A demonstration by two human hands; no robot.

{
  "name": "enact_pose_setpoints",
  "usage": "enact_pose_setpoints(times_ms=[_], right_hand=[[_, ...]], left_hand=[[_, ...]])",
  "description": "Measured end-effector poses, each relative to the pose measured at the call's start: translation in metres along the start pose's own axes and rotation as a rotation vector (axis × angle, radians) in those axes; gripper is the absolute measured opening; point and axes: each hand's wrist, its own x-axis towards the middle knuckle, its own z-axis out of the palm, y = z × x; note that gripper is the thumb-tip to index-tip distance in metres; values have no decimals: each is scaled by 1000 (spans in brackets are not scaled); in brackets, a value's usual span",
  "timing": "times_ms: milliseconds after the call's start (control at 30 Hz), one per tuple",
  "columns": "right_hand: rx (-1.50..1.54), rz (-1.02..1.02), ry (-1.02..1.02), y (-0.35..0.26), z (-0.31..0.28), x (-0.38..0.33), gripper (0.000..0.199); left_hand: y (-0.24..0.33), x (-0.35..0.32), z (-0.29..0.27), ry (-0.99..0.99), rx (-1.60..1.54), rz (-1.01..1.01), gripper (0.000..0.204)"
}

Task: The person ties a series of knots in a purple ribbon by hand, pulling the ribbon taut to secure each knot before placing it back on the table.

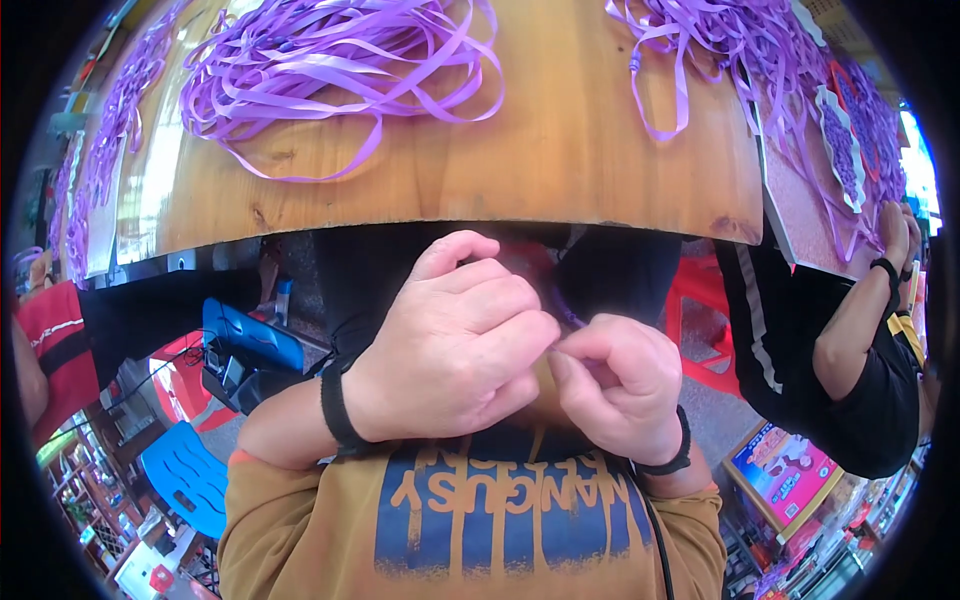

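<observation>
In front of my chest, just short of the table's near edge, my left hand (465, 340) is closed, its fingers curled and its back toward the view. My right hand (620, 385) is closed in a pinch, thumb against forefinger, almost touching the left fingers. A short bit of purple ribbon (569, 314) shows between the hands and runs behind the right one. Whatever the left fingers hold is hidden. Beyond the hands, a large loose heap of purple ribbons (330, 75) lies on the table.
The wooden table (480, 180) has a second tangle of ribbons (690, 40) at its right. A co-worker's arm (850, 320) reaches to the right-hand work surface, beside more ribbons. Another person's red sleeve (55, 335) is at far left. Blue stool (185, 475) and red stool (700, 310) stand below.
</observation>
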Motion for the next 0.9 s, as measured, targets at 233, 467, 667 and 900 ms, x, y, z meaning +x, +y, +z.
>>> enact_pose_setpoints(times_ms=[233, 467, 667, 900], right_hand=[[33, -77, -111, 5, -5, -10, 10], [571, 69, 89, -3, -12, -9, 10], [1157, -73, 342, -7, -62, -3, 12], [1038, -164, 579, 17, -126, -41, 15]], left_hand=[[1, -7, -2, -76, 111, 17, 15], [-19, 1, 16, -417, -754, -137, 55], [-18, 6, 1, -682, -849, -265, 18], [-28, -20, -62, -314, -723, -574, 7]])
